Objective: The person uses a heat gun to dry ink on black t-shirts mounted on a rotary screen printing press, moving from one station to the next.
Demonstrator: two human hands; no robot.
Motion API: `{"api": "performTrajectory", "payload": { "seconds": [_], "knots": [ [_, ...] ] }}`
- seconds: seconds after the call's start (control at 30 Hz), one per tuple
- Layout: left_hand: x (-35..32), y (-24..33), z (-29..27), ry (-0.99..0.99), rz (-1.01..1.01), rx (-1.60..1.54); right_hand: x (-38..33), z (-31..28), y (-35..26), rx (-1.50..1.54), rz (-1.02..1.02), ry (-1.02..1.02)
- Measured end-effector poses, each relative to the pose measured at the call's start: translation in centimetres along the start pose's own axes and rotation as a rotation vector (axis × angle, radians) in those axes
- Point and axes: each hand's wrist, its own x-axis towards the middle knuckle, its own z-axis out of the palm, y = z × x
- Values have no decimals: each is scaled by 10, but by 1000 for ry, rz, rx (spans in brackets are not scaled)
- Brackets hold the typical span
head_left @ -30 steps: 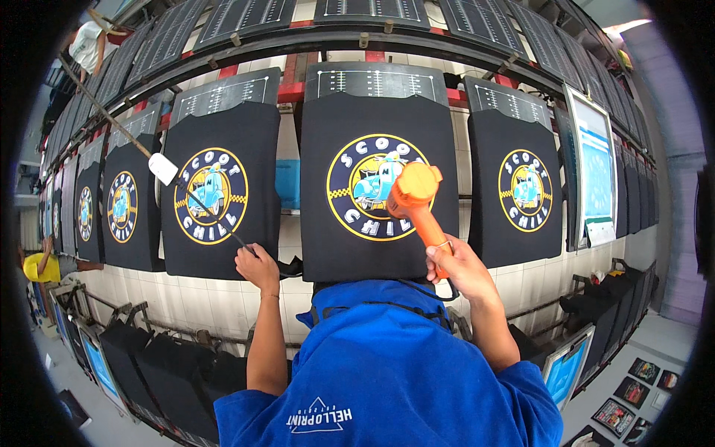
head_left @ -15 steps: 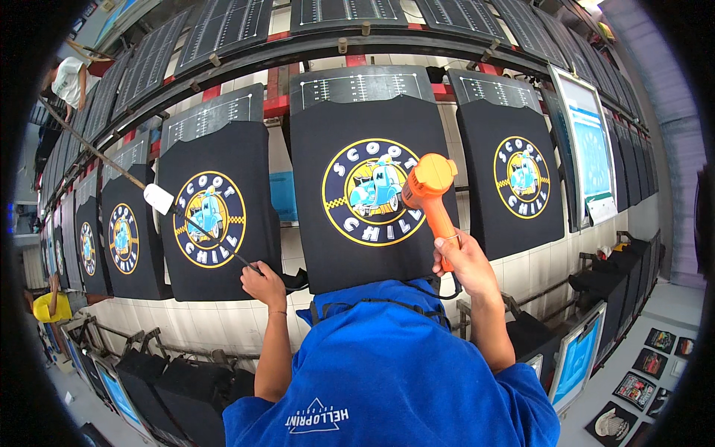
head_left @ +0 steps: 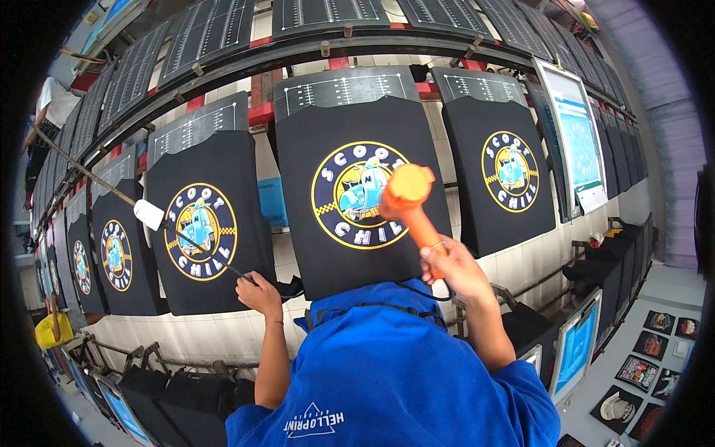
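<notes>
The right hand [head_left: 456, 267] wraps its fingers round an orange heat gun [head_left: 408, 191]; the gun overlaps, at three o'clock, the round scooter print [head_left: 356, 192] on a black T-shirt [head_left: 299, 141]. At eight o'clock from it, the left hand [head_left: 260, 295] curls closed on a black cord [head_left: 195, 243] (slanting toward a white block [head_left: 149, 214] at ten o'clock).

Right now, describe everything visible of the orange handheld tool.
The orange handheld tool has a broad, rounded head and a narrower straight handle, seemingly hard plastic. The right hand wraps the handle's lower end. It slants, head up and left in view, covering the right edge of a black shirt's round print. Whether it runs is unclear.
</notes>
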Motion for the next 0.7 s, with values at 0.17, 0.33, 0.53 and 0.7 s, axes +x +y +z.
{"api": "performTrajectory", "payload": {
  "seconds": [0.17,0.33,0.53,0.7],
  "knots": [
    [0,0,3,8,1,-7,-5,-26,3,30,-94,227],
    [0,-3,3,-13,9,15,-15,-39,1,88,-66,223],
    [1,0,0,-28,1,11,-9,-38,1,63,-91,241],
    [0,-3,4,-19,5,32,5,-34,0,0,-147,284]
  ]
}}
